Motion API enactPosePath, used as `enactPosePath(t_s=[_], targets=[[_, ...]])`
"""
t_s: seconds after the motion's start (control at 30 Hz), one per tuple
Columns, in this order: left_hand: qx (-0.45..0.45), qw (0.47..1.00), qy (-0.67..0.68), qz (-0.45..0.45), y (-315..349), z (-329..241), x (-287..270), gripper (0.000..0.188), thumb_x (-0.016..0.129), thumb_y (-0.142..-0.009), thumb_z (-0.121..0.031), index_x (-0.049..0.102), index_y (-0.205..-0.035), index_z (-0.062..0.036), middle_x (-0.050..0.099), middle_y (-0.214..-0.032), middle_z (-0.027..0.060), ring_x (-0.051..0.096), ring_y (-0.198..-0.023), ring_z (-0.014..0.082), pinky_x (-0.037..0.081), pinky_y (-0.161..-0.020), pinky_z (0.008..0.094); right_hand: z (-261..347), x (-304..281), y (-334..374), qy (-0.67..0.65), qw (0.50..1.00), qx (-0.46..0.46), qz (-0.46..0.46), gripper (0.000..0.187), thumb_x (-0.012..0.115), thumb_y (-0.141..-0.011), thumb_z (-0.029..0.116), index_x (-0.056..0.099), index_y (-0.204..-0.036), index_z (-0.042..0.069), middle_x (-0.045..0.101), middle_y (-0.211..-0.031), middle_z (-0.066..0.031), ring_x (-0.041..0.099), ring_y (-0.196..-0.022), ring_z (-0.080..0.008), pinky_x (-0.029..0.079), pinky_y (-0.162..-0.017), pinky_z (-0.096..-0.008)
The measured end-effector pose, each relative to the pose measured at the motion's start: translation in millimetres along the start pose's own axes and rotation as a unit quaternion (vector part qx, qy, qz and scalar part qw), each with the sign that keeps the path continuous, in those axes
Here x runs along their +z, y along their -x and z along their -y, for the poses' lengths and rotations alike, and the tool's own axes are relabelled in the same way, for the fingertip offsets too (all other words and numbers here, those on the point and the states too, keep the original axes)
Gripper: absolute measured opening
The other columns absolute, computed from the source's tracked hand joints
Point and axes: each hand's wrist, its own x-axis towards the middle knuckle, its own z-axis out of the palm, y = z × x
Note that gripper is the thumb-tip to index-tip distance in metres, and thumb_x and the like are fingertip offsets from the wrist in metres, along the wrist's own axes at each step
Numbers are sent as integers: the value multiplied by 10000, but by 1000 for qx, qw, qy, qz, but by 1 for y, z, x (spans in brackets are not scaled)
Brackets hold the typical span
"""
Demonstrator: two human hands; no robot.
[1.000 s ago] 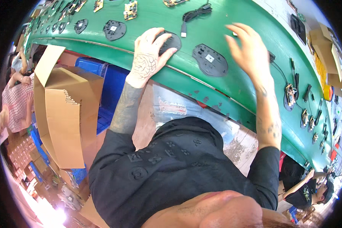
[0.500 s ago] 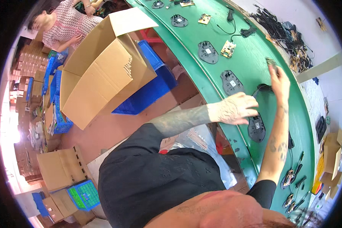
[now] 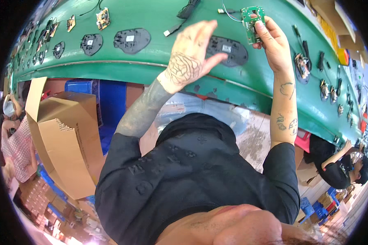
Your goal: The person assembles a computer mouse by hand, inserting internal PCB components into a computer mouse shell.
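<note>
My right hand point(image 3: 272, 43) is raised over the green conveyor belt point(image 3: 151, 61) and pinches a small green circuit board point(image 3: 252, 18) with a thin wire trailing from its top. My left hand point(image 3: 190, 57) hovers with fingers spread, holding nothing, its fingertips reaching over a dark oval plastic base point(image 3: 229, 49) that lies on the belt. The board sits just above and to the right of that base.
More dark bases point(image 3: 131, 39) and small circuit boards point(image 3: 103, 17) lie along the belt, with a black cable point(image 3: 184, 14) near the top. An open cardboard box point(image 3: 65, 134) and blue crate point(image 3: 96, 98) stand lower left. Other people work at far left point(image 3: 12, 134) and lower right point(image 3: 339, 163).
The view has swung back over the belt. My right hand has lifted the green circuit board off the belt. My left hand has risen from the base and spread its fingers.
</note>
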Motion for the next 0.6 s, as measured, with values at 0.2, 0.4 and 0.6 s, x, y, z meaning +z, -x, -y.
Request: enactPosePath(t_s=[0.2, 0.4, 0.6], targets=[[107, 976, 32, -186, -56, -18, 36, 281, 797, -773, -198, 638, -974, -84, 649, -1023, 82, 597, -1161, 262, 380, -1031, 433, -24, -17, 21, -158, 979, -43, 121, 403, 585, -1035, 280, 555, -1356, 38, 651, -1152, -3, 595, -1061, -97, 484, -903, -294], [158, 984, -12, 84, -45, 14, -5, 247, 776, -810, -220, 662, -979, -80, 643, -890, 64, 645, -825, 251, 478, -887, 408, -8, 9, 13, -122, 991, -25, 50, 280, 616, -1015, 233, 633, -1203, 26, 672, -1039, 14, 600, -915, -62, 483, -799, -233], [15, 990, 82, 111, -34, 18, 1, 167, 728, -910, -225, 693, -971, -74, 665, -801, 56, 636, -674, 230, 509, -635, 338, -12, 10, 7, -51, 998, 38, 9, 192, 595, -1033, 180, 653, -1099, 10, 671, -907, 15, 577, -760, -46, 480, -680, -210]])
